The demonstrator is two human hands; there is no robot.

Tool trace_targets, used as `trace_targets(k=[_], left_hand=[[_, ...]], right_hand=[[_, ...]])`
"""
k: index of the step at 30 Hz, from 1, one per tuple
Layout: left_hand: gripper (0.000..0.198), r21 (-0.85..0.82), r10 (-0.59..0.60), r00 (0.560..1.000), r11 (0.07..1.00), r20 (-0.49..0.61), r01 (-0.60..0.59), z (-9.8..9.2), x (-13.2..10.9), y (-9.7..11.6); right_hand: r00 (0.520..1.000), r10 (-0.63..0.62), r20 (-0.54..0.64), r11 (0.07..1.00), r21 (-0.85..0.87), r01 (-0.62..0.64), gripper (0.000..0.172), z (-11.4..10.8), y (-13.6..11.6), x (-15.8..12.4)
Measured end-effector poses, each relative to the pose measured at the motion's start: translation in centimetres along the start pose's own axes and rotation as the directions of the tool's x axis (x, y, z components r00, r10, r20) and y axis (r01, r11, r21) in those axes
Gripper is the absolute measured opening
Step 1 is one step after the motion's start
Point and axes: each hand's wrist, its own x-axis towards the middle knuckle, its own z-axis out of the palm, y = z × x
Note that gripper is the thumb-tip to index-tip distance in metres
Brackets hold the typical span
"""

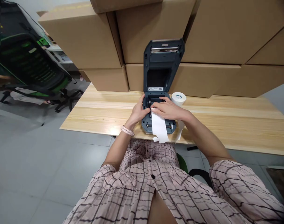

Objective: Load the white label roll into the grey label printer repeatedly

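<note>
A dark grey label printer (146,128) stands on the wooden table, its lid (159,70) raised and leaning back. My left hand (139,109) is closed around the printer's left edge, its thumb reaching inside over the holder. Inside the printer, my right hand (166,109) has its fingers bent over the inner end of a white paper strip (160,126). That strip runs out over the printer's front and ends in a torn edge; the roll space is partly hidden by my fingers. A white paper roll (178,98) stands just right of the printer.
Large cardboard boxes (153,28) are stacked along the back of the wooden table (102,112). Another white strip (179,130) hangs at the front edge, beside my right forearm. An office chair (32,65) and part of another person are at the left.
</note>
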Motion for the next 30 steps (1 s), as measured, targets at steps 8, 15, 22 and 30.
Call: trace_targets(k=[8, 15, 22, 30], left_hand=[[0.096, -0.154, 0.094, 0.991, 0.985, 0.097, -0.079, -0.6, -0.5, -0.9], [0.091, -0.184, 0.071, 0.996, 0.981, 0.055, -0.06, -0.1, -0.8, -1.3], [0.083, -0.147, 0.062, 0.998, 0.987, 0.017, -0.059, -0.3, -0.9, -1.2], [0.075, -0.13, 0.02, 1.0, 0.991, -0.015, -0.022, 0.0, -1.3, -0.6]], right_hand=[[0.969, -0.129, -0.21, 0.735, 0.636, 0.236, 0.047, -2.7, 2.0, -5.6], [0.751, 0.341, -0.566, 0.556, 0.765, 0.325, 0.022, 0.5, 6.6, -19.2], [0.741, 0.658, -0.137, 0.283, 0.956, -0.075, 0.056, 3.5, 9.6, -17.5], [0.814, 0.577, -0.059, 0.299, 0.943, -0.144, 0.079, 3.8, 10.4, -14.8]])
